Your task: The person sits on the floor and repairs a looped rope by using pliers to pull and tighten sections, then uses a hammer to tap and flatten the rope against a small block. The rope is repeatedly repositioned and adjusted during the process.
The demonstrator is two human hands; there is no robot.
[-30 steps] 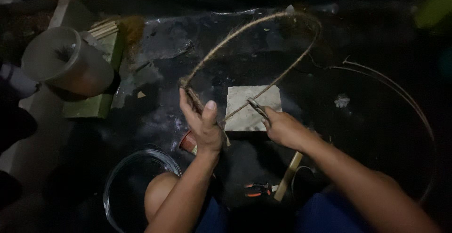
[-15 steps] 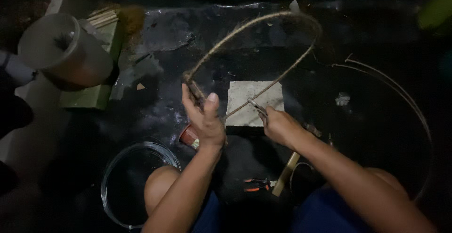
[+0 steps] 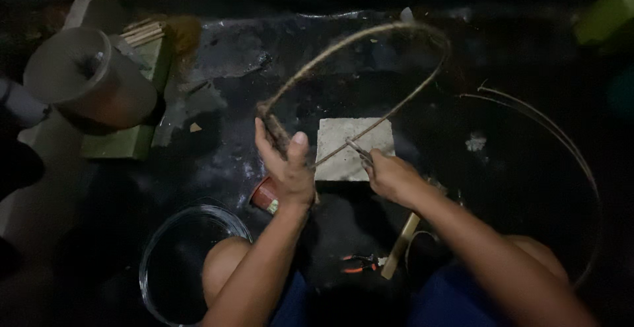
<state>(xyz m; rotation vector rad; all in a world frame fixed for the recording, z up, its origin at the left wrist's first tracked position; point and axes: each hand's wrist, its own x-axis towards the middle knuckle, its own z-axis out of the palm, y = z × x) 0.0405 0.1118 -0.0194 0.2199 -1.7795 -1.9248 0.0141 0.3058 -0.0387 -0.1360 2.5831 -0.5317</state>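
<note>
Tan, fibre-wrapped hoop [image 3: 370, 56] above the left hand [image 3: 285, 165] — pale grey square block [image 3: 353, 148] between both hands. Red can [image 3: 265, 195] just under the left hand; orange-handled pliers [image 3: 360, 263] below the right hand [image 3: 389, 176] — green block [image 3: 142, 96] far left.

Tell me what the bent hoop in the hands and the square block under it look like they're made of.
Hoop: seems a thin rod or wire wrapped in brownish twine; its surface looks rough and fibrous. Block: pale grey, matte and gritty, probably stone or concrete, though the dim light leaves that open.
</note>
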